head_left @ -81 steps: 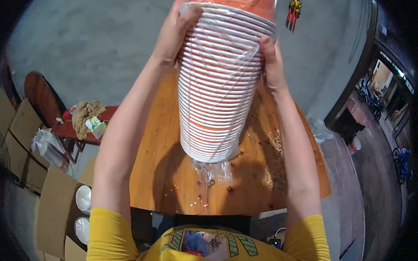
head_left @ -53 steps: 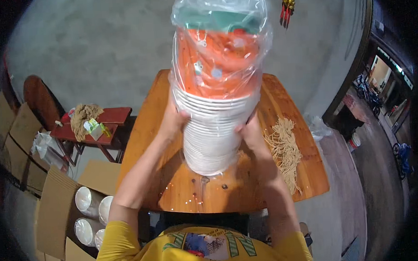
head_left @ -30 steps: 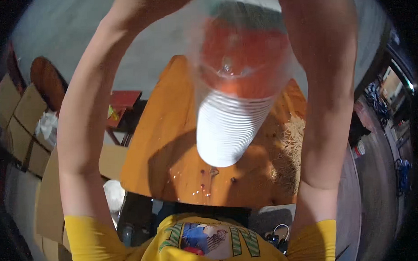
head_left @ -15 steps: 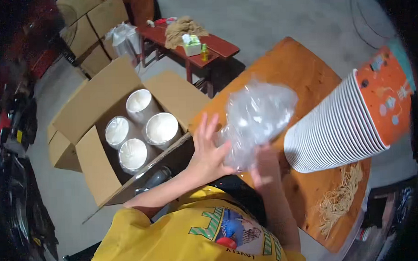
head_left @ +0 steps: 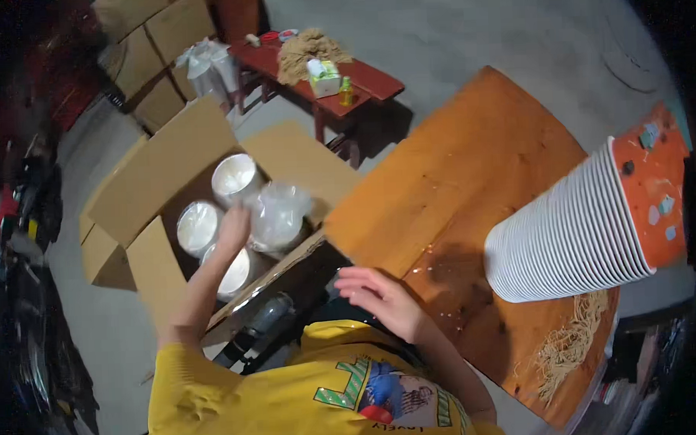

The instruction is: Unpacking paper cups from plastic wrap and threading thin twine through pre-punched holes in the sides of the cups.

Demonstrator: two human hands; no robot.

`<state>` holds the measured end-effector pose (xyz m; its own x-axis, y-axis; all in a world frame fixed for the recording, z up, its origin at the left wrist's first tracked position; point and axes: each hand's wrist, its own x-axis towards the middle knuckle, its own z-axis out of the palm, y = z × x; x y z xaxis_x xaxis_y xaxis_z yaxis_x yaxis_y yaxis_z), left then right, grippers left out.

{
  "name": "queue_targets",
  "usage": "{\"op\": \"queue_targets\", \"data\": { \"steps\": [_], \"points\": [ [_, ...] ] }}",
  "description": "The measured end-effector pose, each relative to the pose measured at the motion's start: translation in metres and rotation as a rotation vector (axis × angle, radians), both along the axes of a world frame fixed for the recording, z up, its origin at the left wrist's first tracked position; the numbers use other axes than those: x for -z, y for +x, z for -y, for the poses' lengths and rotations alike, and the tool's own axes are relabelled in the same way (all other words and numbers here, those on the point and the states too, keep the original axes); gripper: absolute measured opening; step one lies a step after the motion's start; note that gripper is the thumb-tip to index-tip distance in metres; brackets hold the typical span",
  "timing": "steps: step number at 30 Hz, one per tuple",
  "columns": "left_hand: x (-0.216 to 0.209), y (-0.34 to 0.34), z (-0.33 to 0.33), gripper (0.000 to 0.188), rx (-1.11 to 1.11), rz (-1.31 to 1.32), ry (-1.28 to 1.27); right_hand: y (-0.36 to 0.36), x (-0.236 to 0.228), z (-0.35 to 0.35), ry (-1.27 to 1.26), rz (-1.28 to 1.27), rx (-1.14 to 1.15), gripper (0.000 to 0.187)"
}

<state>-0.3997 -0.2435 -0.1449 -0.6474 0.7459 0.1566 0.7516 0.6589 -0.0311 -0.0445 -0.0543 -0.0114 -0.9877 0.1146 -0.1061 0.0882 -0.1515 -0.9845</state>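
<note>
My left hand (head_left: 235,224) reaches into the open cardboard box (head_left: 153,247) on the left, its fingers closed and partly hidden. Against it lies a puffy clear plastic bag (head_left: 285,208), covering the top of the right-hand stack. White wrapped stacks of cups stand upright around it: one behind (head_left: 235,175), one to the left (head_left: 198,226), one in front (head_left: 235,277). My right hand (head_left: 381,297) hovers empty by the near edge of the wooden table (head_left: 453,160), fingers stretched out. To its right, a tall nested stack of paper cups (head_left: 567,229) with an orange patterned outside leans over the table.
A tangle of pale string (head_left: 571,340) lies at the table's near right. Beyond the box, a red bench (head_left: 366,79) carries a brown cloth heap (head_left: 312,54), a tissue box (head_left: 325,79) and a small yellow bottle (head_left: 346,92). More cardboard boxes (head_left: 158,51) stand behind.
The clear plastic bag has gone from the table into the box on the left, along with my left hand. My right hand has come away from the bag and moved slightly left.
</note>
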Motion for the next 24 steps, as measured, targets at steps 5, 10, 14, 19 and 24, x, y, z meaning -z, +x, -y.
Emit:
{"op": "queue_targets", "data": {
  "steps": [5,10,14,19,24],
  "points": [
    [0.191,-0.063,0.026,0.035,0.173,-0.082,-0.15,0.031,-0.106,0.003,-0.034,-0.04,-0.058,0.024],
    [0.228,-0.079,-0.043,0.023,0.369,0.323,-0.393,0.089,-0.146,-0.007,-0.203,-0.544,0.009,0.02],
    [0.239,-0.078,-0.021,0.007,0.849,0.045,-0.165,0.09,-0.162,0.006,0.087,-0.83,0.037,0.019],
    [0.245,-0.097,-0.026,0.017,0.696,0.032,-0.742,0.11,-0.169,0.006,0.315,-1.083,0.281,0.018],
    [0.216,-0.099,0.009,0.027,0.473,0.286,-0.671,0.117,-0.149,0.002,0.74,-1.191,0.32,0.024]
  ]
}}
